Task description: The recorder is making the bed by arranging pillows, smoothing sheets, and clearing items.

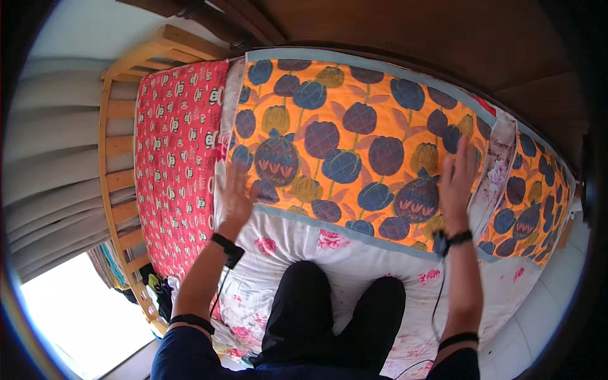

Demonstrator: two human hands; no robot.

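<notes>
An orange quilted mat [332,185] with blue and purple tulip shapes and a grey border lies spread on a bed. My left hand [236,194] is over its left edge, fingers apart and pointing up the view, with nothing held. Over the mat's right part is my right hand [457,185], its fingers extended and holding nothing; whether either hand touches the cloth is hard to tell. Beyond a strip of pale cloth on the right lies a second mat part [532,199] in the same print. Both wrists wear black bands with cables.
A white floral sheet [370,256] lies under my knees. At the left are a red printed cloth [175,142] and a wooden slatted bed rail [105,156], with a grey curtain [52,166] beyond. A dark wooden panel [403,38] borders the bed's far side. Pale floor tiles [546,304] show at the right.
</notes>
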